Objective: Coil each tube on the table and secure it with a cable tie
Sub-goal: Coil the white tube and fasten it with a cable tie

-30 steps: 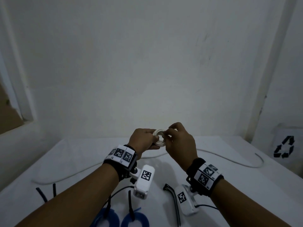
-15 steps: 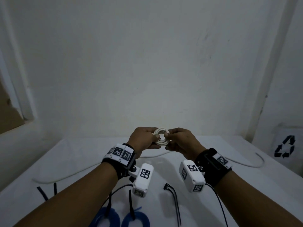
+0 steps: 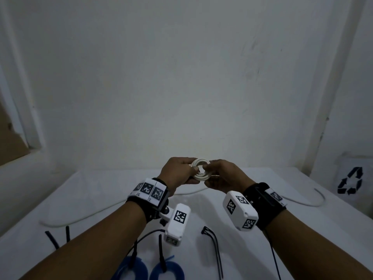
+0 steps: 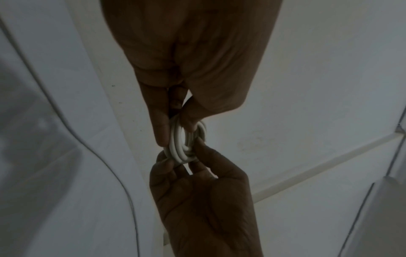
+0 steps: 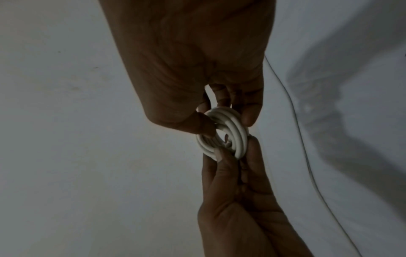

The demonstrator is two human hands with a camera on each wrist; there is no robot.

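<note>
A small coil of white tube (image 3: pixel 200 168) is held up above the table between both hands. My left hand (image 3: pixel 191 171) pinches its left side between thumb and fingers, as the left wrist view shows for the coil (image 4: pixel 186 140) and the left hand (image 4: pixel 175 133). My right hand (image 3: pixel 208 171), palm turned inward, pinches the right side; the right wrist view shows the coil (image 5: pixel 224 133) between the right hand's (image 5: pixel 227 127) thumb and fingers. A long length of white tube (image 3: pixel 80 219) lies loose across the table. Black cable ties (image 3: pixel 214 245) lie in front.
Two blue coils (image 3: pixel 167 269) with black ties on them sit at the near edge. More black ties (image 3: pixel 54 237) lie at the left. A container with a recycling sign (image 3: pixel 351 180) stands at the right, and a white wall (image 3: pixel 181 77) rises behind the table (image 3: pixel 262 249).
My right hand has rolled from back-up over the coil to palm inward, bringing its wrist camera round to the near side. The coil stays between both hands, slightly higher.
</note>
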